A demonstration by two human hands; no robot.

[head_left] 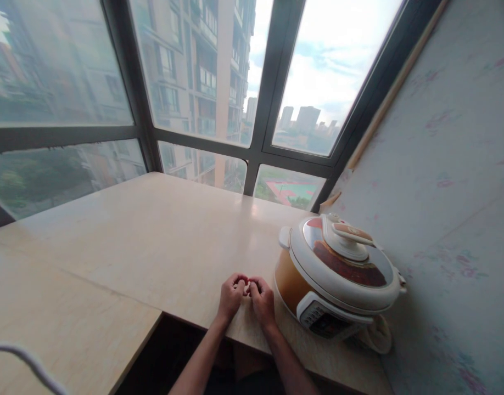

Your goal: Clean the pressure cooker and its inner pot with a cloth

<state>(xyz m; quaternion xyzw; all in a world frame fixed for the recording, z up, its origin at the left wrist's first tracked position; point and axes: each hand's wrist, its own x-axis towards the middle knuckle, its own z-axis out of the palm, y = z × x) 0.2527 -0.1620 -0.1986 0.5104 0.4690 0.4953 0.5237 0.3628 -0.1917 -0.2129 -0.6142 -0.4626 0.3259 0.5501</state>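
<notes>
Close to the front edge of the pale marble-look counter (pixel 186 236), my left hand (pixel 232 296) and my right hand (pixel 262 299) meet. The fingers of both are curled, thumbs pressed in against the forefingers. A spot of red shows between the fingertips, too small to tell whether it is an object or skin. Whatever the two hands pinch is mostly hidden by the fingers. To the right of my right hand stands a large white and brown electric pressure cooker (pixel 342 274), its lid on and its control panel facing me.
Dark-framed windows (pixel 258 142) rise along the counter's far and left sides. On the right is a flower-patterned wall (pixel 453 219). A cloth-like bundle (pixel 378 334) lies behind the cooker's base. A white cable (pixel 25 356) crosses the lower left corner. The counter's front edge has a cut-out.
</notes>
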